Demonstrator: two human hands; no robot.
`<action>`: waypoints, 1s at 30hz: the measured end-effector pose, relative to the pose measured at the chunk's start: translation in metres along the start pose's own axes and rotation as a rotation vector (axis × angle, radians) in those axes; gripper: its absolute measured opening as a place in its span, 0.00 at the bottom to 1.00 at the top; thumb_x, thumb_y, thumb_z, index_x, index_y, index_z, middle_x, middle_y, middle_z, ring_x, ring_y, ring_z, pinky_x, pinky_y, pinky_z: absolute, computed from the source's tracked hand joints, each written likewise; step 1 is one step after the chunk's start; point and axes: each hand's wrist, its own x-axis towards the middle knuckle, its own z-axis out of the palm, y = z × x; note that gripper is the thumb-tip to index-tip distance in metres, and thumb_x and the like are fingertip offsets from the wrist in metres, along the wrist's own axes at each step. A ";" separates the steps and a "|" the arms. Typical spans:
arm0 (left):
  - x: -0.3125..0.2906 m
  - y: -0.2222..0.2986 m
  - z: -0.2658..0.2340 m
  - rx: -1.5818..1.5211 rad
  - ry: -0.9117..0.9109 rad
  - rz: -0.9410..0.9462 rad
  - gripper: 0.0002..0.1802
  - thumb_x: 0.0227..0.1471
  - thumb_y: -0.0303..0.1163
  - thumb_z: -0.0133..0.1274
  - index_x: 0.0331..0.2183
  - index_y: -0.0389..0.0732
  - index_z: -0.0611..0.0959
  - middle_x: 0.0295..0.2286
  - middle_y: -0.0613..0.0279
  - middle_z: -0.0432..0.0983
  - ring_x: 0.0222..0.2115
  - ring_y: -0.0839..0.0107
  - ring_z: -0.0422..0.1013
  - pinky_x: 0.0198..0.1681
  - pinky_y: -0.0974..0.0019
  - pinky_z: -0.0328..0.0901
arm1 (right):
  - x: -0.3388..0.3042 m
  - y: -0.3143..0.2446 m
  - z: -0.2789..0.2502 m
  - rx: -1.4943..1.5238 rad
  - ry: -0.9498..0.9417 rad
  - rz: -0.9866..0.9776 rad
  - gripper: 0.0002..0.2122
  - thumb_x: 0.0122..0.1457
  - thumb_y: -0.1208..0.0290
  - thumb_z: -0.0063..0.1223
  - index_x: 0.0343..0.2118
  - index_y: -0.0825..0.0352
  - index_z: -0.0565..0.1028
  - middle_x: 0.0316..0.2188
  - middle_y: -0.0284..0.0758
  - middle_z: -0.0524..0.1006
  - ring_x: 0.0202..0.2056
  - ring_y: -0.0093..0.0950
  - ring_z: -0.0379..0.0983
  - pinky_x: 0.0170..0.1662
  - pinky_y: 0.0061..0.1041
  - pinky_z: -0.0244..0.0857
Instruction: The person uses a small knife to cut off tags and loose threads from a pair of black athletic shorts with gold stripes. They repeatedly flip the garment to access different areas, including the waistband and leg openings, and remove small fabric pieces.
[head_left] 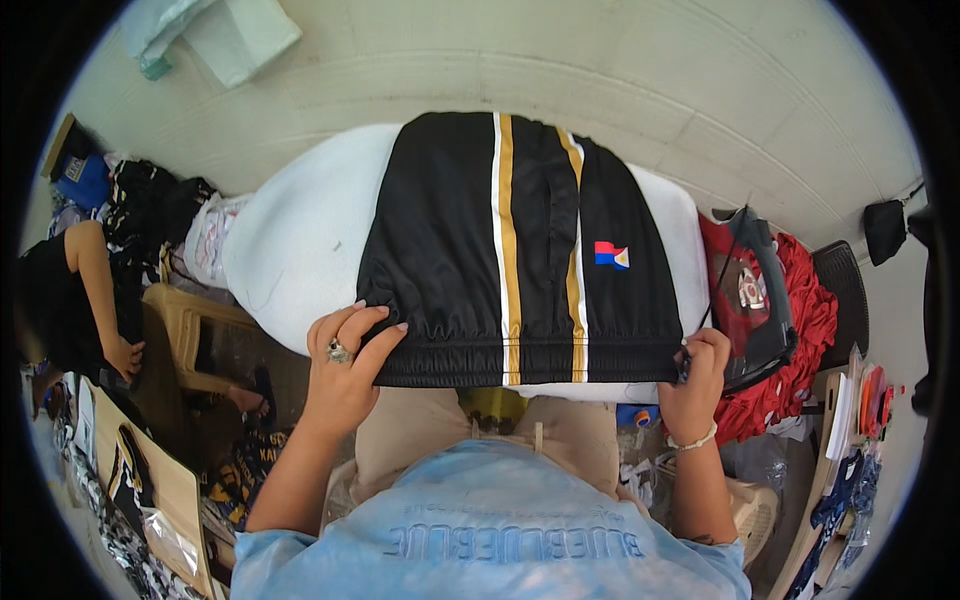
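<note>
A pair of black shorts (450, 230) with gold and white stripes and a small flag patch lies spread over a white padded board (300, 220). Its gathered elastic waistband runs along the near edge. My left hand (348, 365) pinches the waistband's left end, a ring on one finger. At the other end my right hand (697, 385) grips the waistband's corner between thumb and fingers. Between both hands the band is drawn out nearly straight. The undersides of the shorts are hidden.
A dark and red iron (755, 300) stands at the board's right end, beside a heap of red cloth (810, 320). Another person's arm (95, 290) shows at left, near a beige plastic chair (180, 335). Clothes piles (150, 205) lie around. A pale wall (560, 60) closes off the far side.
</note>
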 end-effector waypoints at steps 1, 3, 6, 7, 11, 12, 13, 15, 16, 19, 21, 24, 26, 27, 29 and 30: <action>-0.011 0.003 0.006 -0.040 -0.002 -0.060 0.32 0.34 0.16 0.57 0.46 0.47 0.83 0.50 0.61 0.73 0.53 0.54 0.67 0.57 0.52 0.59 | -0.010 0.003 0.002 0.029 0.057 0.027 0.21 0.39 0.86 0.63 0.38 0.67 0.68 0.42 0.46 0.69 0.40 0.45 0.72 0.41 0.38 0.69; -0.020 0.007 0.017 -0.082 0.024 -0.109 0.32 0.34 0.16 0.58 0.47 0.47 0.83 0.50 0.61 0.73 0.53 0.53 0.67 0.57 0.52 0.59 | -0.019 0.009 0.006 0.025 0.063 -0.020 0.21 0.40 0.85 0.64 0.37 0.67 0.68 0.41 0.45 0.69 0.39 0.43 0.71 0.41 0.36 0.68; -0.022 0.005 0.025 -0.100 0.043 -0.129 0.31 0.35 0.17 0.60 0.46 0.47 0.83 0.50 0.61 0.73 0.53 0.52 0.66 0.58 0.53 0.60 | -0.024 0.013 0.014 0.057 0.104 -0.026 0.21 0.39 0.86 0.65 0.35 0.65 0.67 0.39 0.42 0.68 0.39 0.39 0.69 0.42 0.33 0.66; -0.022 0.004 0.026 -0.105 0.045 -0.121 0.31 0.35 0.17 0.61 0.46 0.47 0.83 0.50 0.61 0.73 0.53 0.53 0.66 0.58 0.53 0.60 | -0.024 0.014 0.016 0.057 0.116 -0.028 0.21 0.39 0.86 0.65 0.35 0.65 0.67 0.39 0.42 0.68 0.39 0.39 0.69 0.42 0.33 0.66; -0.023 0.001 0.028 -0.119 0.046 -0.121 0.31 0.35 0.19 0.63 0.46 0.47 0.83 0.50 0.61 0.74 0.53 0.53 0.66 0.58 0.53 0.60 | -0.028 0.010 0.020 0.083 0.153 0.056 0.20 0.40 0.86 0.65 0.35 0.65 0.67 0.39 0.41 0.68 0.38 0.37 0.68 0.41 0.31 0.65; -0.023 0.001 0.028 -0.115 0.047 -0.116 0.30 0.35 0.19 0.63 0.46 0.47 0.83 0.50 0.61 0.74 0.53 0.53 0.66 0.58 0.53 0.60 | -0.028 0.010 0.020 0.069 0.154 0.044 0.20 0.40 0.86 0.65 0.34 0.65 0.67 0.39 0.41 0.68 0.38 0.37 0.68 0.40 0.30 0.65; -0.023 0.002 0.028 -0.118 0.047 -0.121 0.30 0.35 0.19 0.63 0.46 0.47 0.83 0.50 0.61 0.74 0.53 0.53 0.66 0.58 0.53 0.60 | -0.029 0.009 0.020 0.066 0.161 0.046 0.20 0.40 0.86 0.64 0.34 0.64 0.67 0.39 0.41 0.68 0.38 0.36 0.68 0.40 0.30 0.65; -0.024 0.003 0.027 -0.120 0.048 -0.129 0.30 0.35 0.20 0.64 0.46 0.47 0.83 0.49 0.62 0.74 0.53 0.53 0.66 0.58 0.53 0.61 | -0.029 0.009 0.019 0.087 0.158 0.069 0.20 0.40 0.86 0.64 0.34 0.64 0.67 0.39 0.40 0.68 0.38 0.35 0.68 0.39 0.28 0.65; -0.024 0.003 0.027 -0.119 0.050 -0.130 0.30 0.35 0.20 0.64 0.46 0.47 0.83 0.49 0.62 0.74 0.53 0.53 0.66 0.58 0.53 0.61 | -0.030 0.009 0.020 0.111 0.149 0.091 0.20 0.40 0.87 0.64 0.34 0.64 0.67 0.39 0.40 0.68 0.38 0.35 0.68 0.39 0.28 0.64; -0.024 0.003 0.029 -0.129 0.049 -0.135 0.30 0.35 0.20 0.64 0.46 0.47 0.83 0.50 0.61 0.74 0.53 0.53 0.66 0.59 0.53 0.60 | -0.032 0.010 0.022 0.127 0.152 0.098 0.20 0.39 0.87 0.63 0.34 0.64 0.67 0.39 0.40 0.68 0.37 0.34 0.68 0.38 0.27 0.64; -0.021 0.004 0.026 -0.136 0.034 -0.139 0.31 0.35 0.20 0.64 0.47 0.47 0.83 0.50 0.61 0.74 0.54 0.53 0.65 0.59 0.53 0.59 | -0.031 0.009 0.022 0.133 0.137 0.103 0.20 0.39 0.87 0.63 0.34 0.65 0.67 0.39 0.40 0.68 0.38 0.35 0.68 0.39 0.28 0.64; -0.010 0.010 0.010 -0.140 -0.090 -0.178 0.31 0.37 0.20 0.63 0.48 0.47 0.82 0.51 0.60 0.73 0.56 0.52 0.64 0.60 0.51 0.58 | -0.020 0.006 0.008 0.165 -0.025 0.098 0.21 0.39 0.85 0.64 0.37 0.67 0.69 0.40 0.40 0.69 0.39 0.36 0.69 0.42 0.29 0.66; 0.001 0.015 -0.013 -0.140 -0.276 -0.242 0.30 0.40 0.20 0.62 0.49 0.47 0.82 0.51 0.59 0.73 0.57 0.51 0.64 0.61 0.50 0.57 | 0.001 0.010 -0.022 0.187 -0.270 0.056 0.22 0.39 0.83 0.64 0.40 0.68 0.70 0.41 0.40 0.69 0.40 0.37 0.69 0.45 0.29 0.66; 0.007 0.020 -0.025 -0.154 -0.336 -0.242 0.29 0.41 0.21 0.63 0.49 0.46 0.81 0.52 0.58 0.73 0.58 0.49 0.63 0.61 0.50 0.56 | 0.012 0.011 -0.042 0.235 -0.368 0.079 0.25 0.41 0.78 0.67 0.45 0.70 0.71 0.42 0.39 0.69 0.43 0.34 0.69 0.49 0.27 0.65; 0.018 0.029 -0.049 -0.136 -0.465 -0.233 0.29 0.42 0.22 0.64 0.49 0.43 0.80 0.53 0.55 0.72 0.59 0.47 0.62 0.63 0.49 0.54 | 0.025 0.007 -0.068 0.438 -0.454 0.271 0.28 0.45 0.69 0.71 0.49 0.72 0.71 0.41 0.34 0.68 0.44 0.27 0.67 0.50 0.25 0.62; 0.025 0.033 -0.054 -0.172 -0.401 -0.203 0.27 0.43 0.21 0.63 0.49 0.42 0.80 0.52 0.55 0.72 0.59 0.47 0.63 0.62 0.50 0.55 | 0.033 0.003 -0.082 0.465 -0.512 0.389 0.30 0.46 0.67 0.71 0.50 0.73 0.71 0.41 0.33 0.68 0.45 0.25 0.66 0.50 0.24 0.62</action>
